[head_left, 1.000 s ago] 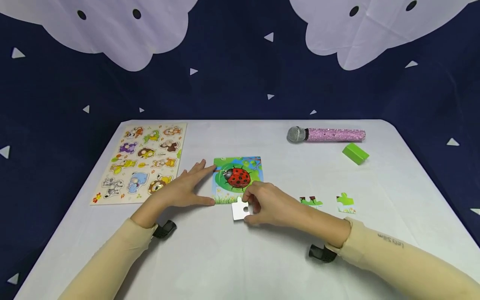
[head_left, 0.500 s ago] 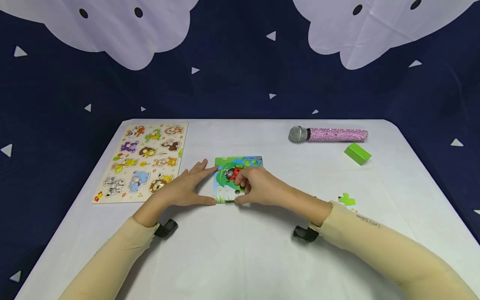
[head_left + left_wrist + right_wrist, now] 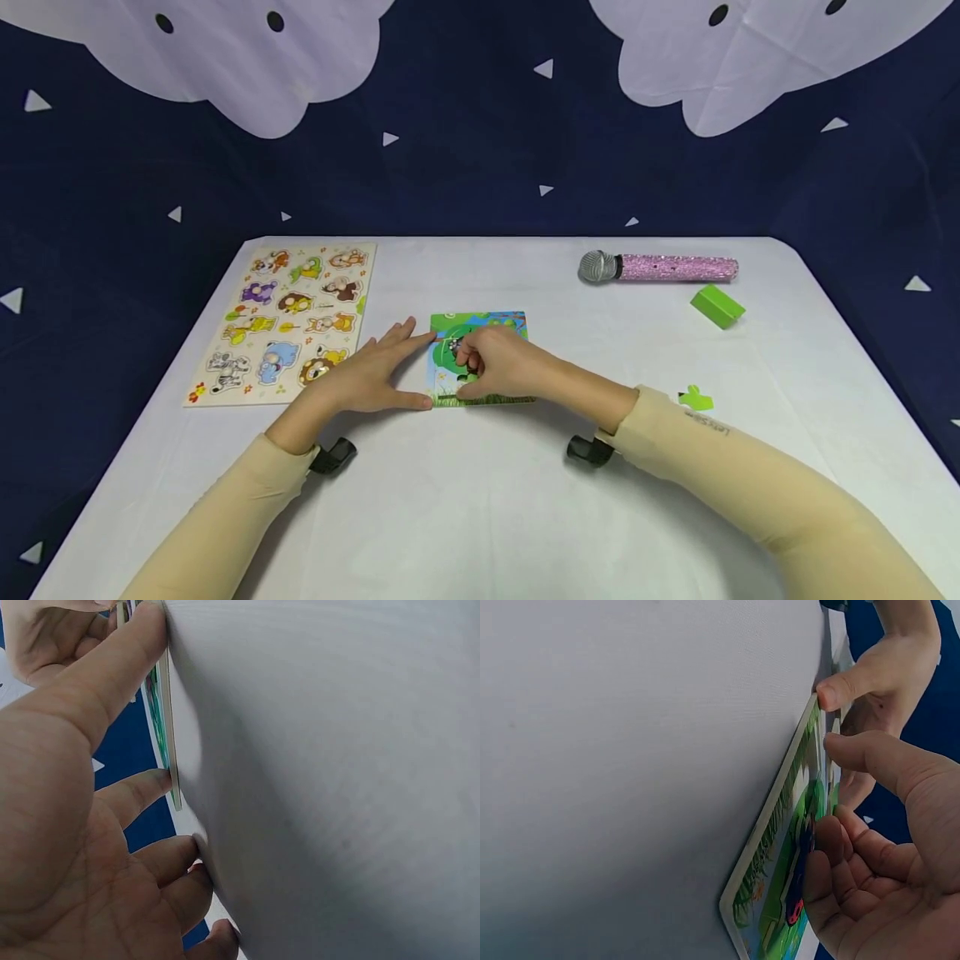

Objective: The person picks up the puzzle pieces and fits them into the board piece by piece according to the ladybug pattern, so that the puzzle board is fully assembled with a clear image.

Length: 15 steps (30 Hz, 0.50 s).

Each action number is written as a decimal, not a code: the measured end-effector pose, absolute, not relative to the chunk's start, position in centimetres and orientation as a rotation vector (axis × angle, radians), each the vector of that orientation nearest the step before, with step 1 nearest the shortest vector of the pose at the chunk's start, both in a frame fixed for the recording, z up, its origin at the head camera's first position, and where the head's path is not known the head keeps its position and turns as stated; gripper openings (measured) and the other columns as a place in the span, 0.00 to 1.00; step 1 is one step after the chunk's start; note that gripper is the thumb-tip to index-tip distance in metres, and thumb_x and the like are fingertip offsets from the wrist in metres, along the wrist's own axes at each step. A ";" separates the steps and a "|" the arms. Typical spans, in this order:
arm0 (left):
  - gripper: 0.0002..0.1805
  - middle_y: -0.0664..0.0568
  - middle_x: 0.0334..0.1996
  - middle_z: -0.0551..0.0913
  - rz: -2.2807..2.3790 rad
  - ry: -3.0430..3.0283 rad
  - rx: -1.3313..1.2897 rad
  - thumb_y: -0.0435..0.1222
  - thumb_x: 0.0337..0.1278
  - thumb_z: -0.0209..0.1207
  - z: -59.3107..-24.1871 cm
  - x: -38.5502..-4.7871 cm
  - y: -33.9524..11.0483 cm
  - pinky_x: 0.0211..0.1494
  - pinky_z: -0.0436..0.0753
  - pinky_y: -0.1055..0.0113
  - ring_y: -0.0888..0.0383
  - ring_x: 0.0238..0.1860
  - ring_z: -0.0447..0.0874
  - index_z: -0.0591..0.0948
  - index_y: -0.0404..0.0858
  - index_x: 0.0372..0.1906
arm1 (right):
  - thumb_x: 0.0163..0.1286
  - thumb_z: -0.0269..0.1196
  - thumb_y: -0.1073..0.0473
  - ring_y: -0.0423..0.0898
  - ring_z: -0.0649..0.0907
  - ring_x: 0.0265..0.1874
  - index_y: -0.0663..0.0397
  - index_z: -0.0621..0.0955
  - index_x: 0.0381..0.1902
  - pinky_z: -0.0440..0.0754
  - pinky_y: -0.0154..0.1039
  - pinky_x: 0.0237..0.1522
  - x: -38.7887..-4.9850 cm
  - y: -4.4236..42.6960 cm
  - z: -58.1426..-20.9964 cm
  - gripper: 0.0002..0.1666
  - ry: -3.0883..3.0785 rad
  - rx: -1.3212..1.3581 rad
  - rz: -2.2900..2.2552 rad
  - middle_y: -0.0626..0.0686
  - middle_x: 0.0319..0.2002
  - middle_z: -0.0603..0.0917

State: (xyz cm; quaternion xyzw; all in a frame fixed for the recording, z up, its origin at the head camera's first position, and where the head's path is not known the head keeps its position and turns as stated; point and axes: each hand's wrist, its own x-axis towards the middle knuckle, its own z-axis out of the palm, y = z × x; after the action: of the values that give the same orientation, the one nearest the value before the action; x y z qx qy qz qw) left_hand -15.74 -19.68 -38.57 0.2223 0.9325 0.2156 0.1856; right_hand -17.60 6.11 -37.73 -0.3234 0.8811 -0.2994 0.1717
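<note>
A square ladybug puzzle board [image 3: 480, 319] lies at the middle of the table. My left hand [image 3: 367, 379] rests at its left side, fingers straight and spread, with the thumb and a fingertip touching the edge. Above the board's lower left part is my right hand [image 3: 501, 362], pinching a thin puzzle piece [image 3: 834, 776] between thumb and fingers. The right hand covers most of the ladybug picture in the head view. A dark recess strip shows along the board's grassy lower edge. The left wrist view shows the board edge-on [image 3: 171, 727] against the left fingertips.
A wooden animal peg puzzle [image 3: 217, 333] lies at the left. A pink glittery microphone [image 3: 675, 267] and a green block [image 3: 717, 306] are at the back right. One loose green puzzle piece [image 3: 697, 398] lies partly behind the right sleeve [image 3: 720, 450].
My right hand has carried the puzzle piece from below the board's front edge up over the board and leftward. The left hand stays put. The right arm now hides another loose piece.
</note>
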 end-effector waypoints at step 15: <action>0.55 0.36 0.88 0.44 0.613 2.622 0.625 0.57 0.61 0.73 -38.5 -15.6 -19.8 0.86 0.45 0.27 0.35 0.89 0.40 0.60 0.47 0.87 | 0.59 0.83 0.54 0.39 0.80 0.33 0.55 0.86 0.42 0.81 0.29 0.38 -17.9 5.4 -37.9 0.20 2.497 -0.908 -0.794 0.48 0.33 0.85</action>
State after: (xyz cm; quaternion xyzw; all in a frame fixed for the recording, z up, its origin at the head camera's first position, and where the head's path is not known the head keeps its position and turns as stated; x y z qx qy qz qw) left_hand -15.61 -19.80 -38.53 0.2220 0.9317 0.2180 0.1877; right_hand -17.85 5.44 -37.91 -0.3220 0.8852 -0.2813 0.1830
